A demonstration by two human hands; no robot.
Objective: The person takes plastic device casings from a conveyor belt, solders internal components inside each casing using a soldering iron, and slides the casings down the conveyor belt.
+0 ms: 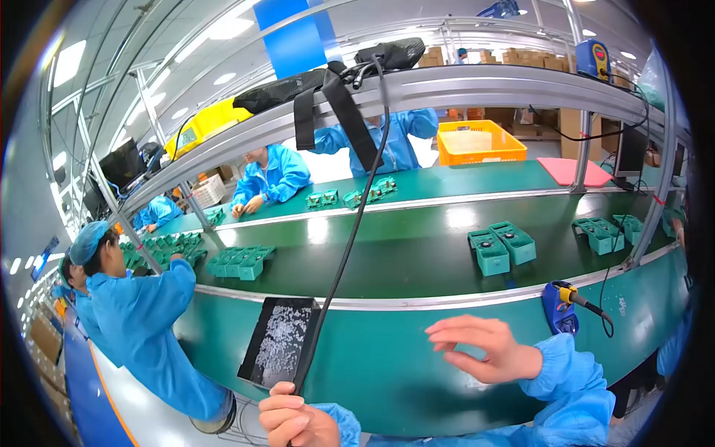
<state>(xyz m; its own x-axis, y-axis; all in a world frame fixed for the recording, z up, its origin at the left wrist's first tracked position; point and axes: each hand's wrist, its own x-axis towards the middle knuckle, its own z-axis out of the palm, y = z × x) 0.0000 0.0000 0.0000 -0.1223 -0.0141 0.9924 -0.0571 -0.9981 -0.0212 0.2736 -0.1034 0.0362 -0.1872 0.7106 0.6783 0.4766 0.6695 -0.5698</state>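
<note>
My left hand (296, 419) is at the bottom of the view, its fingers closed around a black cable (348, 253) that hangs down from the overhead rail. Just beyond it, a black tray (249, 357) of small whitish pieces sits on the green bench. To the right, my right hand (484, 346) is above the bench with its fingers stretched out and nothing in them. A soldering iron (570, 293) rests in a blue stand (553, 305) beyond my right hand.
Green plastic housings (491, 257) stand in groups on the green conveyor (387, 249). A metal rail (462, 83) crosses overhead. A co-worker in blue (149, 313) stands at left; others sit across. An orange crate (482, 155) and a pink sheet (570, 172) lie behind.
</note>
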